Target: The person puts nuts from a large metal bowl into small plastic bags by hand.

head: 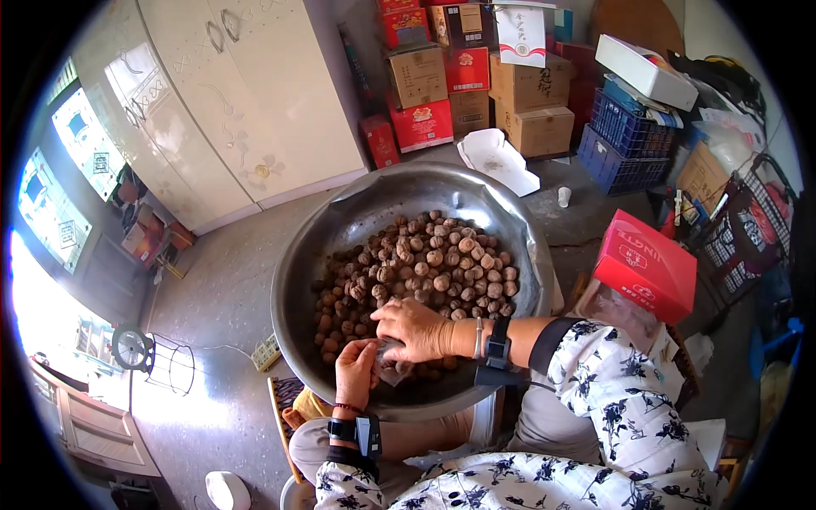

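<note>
A large dented metal basin [306, 223] stands before me, with a heap of brown walnuts [440, 255] in it. Over its near part, my left hand [357, 373] pinches the rim of a small clear plastic bag [396, 373] between thumb and fingers. My right hand [411, 328] is beside it, palm down with bent fingers, above the bag's mouth and the walnuts. Whether the right hand holds a walnut is hidden from view. The bag seems to have some walnuts inside.
A red box [647, 264] rests on a clear plastic bag to the right. Stacked cartons [535, 131], a white foam tray [497, 159] and blue crates [621, 159] lie beyond the basin. A power strip [265, 352] and a wire-caged fan [153, 357] are on the left.
</note>
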Available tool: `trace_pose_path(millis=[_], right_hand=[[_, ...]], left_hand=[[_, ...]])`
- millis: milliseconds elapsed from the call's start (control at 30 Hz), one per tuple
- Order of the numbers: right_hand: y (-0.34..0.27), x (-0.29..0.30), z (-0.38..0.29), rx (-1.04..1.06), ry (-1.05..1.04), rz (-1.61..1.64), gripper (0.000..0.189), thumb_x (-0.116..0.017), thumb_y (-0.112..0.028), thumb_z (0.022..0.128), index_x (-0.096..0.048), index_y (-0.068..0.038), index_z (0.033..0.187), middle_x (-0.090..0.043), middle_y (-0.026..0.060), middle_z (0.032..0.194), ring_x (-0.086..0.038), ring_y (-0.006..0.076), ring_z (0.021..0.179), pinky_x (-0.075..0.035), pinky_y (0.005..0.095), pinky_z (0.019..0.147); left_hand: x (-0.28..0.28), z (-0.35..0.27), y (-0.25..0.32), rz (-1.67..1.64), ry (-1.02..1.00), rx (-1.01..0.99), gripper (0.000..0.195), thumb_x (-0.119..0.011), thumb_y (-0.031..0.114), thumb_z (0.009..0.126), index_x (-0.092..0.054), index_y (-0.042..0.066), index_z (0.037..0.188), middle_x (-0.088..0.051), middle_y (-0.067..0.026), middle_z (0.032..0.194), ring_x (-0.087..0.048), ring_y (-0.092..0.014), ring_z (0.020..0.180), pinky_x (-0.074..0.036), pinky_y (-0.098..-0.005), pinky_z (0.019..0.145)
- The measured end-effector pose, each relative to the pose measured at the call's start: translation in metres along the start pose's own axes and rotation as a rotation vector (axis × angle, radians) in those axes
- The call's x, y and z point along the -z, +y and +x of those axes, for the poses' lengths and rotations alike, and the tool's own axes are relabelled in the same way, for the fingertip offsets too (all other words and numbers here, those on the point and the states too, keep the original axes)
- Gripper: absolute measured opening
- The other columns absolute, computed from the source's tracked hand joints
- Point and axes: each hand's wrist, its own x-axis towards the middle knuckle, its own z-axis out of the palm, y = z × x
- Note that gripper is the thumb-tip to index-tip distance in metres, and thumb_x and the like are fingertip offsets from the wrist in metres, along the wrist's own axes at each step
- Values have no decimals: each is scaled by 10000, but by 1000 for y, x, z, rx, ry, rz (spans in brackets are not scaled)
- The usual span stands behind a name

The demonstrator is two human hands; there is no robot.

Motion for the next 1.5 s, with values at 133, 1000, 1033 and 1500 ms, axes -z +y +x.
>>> trace_pose_path(millis=[133, 1000, 1033, 1500], right_hand=[[27, 13, 6, -235, 86, -96, 319, -751, -332, 776, -641, -67, 916, -616, 117, 1073, -574, 316, 1019, -478, 434, 884], [51, 24, 5, -509, 105, -124, 164, -606, -190, 810, -639, -54, 895, -676, 150, 894, -636, 347, 931, -490, 441, 867], [40, 24, 9, -401, 191, -53, 125, -641, -178, 787, -613, -68, 842, -664, 128, 823, -639, 339, 871, -514, 440, 787], [-16, -2, 0, 92, 200, 44, 268, -754, -274, 728, -630, -91, 879, -612, 95, 1065, -588, 311, 1001, -473, 424, 861]], left_hand=[[-1, -3, 1, 9, 23, 17, 154, -617, 184, 980, -650, 39, 1019, -545, 12, 593, -431, -61, 424, -318, -204, 387], [-2, -5, 3, -10, 37, -26, 178, -628, 192, 974, -684, 34, 1033, -557, 19, 595, -418, -45, 412, -286, -187, 374], [-1, -5, 3, -11, 42, -25, 178, -628, 192, 974, -684, 34, 1033, -557, 19, 595, -418, -45, 412, -286, -187, 374], [-3, -6, 5, -33, 64, 2, 150, -623, 175, 977, -672, 48, 1039, -556, 28, 626, -417, -29, 439, -278, -183, 382]])
